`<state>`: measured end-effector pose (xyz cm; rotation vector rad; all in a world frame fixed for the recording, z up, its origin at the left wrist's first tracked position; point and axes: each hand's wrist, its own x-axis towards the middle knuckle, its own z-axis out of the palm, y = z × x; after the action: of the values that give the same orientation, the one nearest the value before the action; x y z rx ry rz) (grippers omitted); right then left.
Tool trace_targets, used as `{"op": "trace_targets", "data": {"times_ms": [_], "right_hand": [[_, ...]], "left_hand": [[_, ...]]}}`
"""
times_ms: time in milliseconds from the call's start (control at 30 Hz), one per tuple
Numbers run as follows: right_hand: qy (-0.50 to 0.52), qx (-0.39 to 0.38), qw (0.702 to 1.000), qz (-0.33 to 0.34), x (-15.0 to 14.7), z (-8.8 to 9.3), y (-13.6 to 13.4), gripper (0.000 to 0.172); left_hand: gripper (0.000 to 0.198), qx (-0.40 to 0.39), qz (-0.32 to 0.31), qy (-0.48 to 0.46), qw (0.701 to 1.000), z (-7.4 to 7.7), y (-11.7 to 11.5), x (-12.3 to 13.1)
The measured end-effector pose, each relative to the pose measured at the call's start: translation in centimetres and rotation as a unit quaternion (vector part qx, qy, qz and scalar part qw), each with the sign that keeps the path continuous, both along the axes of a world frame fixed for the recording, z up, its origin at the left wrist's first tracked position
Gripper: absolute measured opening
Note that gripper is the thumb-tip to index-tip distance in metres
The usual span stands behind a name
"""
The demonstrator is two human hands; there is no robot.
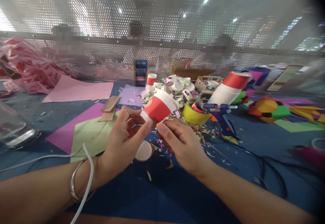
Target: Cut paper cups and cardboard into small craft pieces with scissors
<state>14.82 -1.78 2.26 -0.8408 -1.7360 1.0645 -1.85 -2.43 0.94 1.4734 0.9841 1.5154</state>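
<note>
A red and white paper cup [160, 106] is held tilted above the blue table, its wide end up and to the right. My left hand [129, 129] is closed on the cup's narrow lower end, thumb in front. My right hand [179, 142] is closed too, thumb and fingertips pinched at the lower right side of the cup. Below the hands lies a white paper disc [144, 150]. Right behind the cup is a heap of cut white cup rings and paper scraps [177, 87].
To the right stand a blue glue gun [223, 117], a yellow-green bowl [194, 115] and a leaning stack of paper cups [227, 90]. A pink paper sheet [80, 90] and a green paper sheet [91, 136] lie left. A white cable [87, 183] crosses my left wrist.
</note>
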Motion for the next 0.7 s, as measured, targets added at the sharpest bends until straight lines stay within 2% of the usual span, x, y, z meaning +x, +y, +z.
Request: {"op": "trace_targets", "data": {"times_ms": [233,600,700], "right_hand": [[-0.014,0.021,1.000,-0.007,0.13,-0.05,0.10,0.042],[-0.058,0.037,0.997,-0.044,0.10,-0.01,0.18,0.040],[-0.074,0.038,0.996,-0.044,0.17,-0.24,0.30,0.040]], "left_hand": [[0.024,0.004,0.000,0.014,1.000,-0.26,0.10,-0.03],[0.023,0.000,0.022,0.010,1.000,0.44,0.28,-0.04],[0.024,-0.012,0.009,0.005,1.000,0.34,0.24,0.05]]}}
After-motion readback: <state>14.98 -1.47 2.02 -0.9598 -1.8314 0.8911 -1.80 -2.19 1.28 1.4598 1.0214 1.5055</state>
